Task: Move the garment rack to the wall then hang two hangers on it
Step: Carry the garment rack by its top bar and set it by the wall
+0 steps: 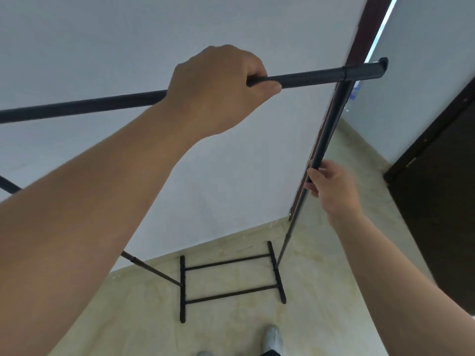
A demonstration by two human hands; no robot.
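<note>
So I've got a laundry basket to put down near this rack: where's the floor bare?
Bare floor lies right of the rack's right upright, up to the dark door, and in front of the base, left of the shoe. Between the base bars it is crowded.

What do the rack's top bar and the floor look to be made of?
Top bar: likely metal tube with a matte black coating, thin, straight and dull, fitted with what may be a plastic end cap. Floor: probably glossy beige tile or stone-look sheet with faint marbled veining; which one is unclear.
</note>
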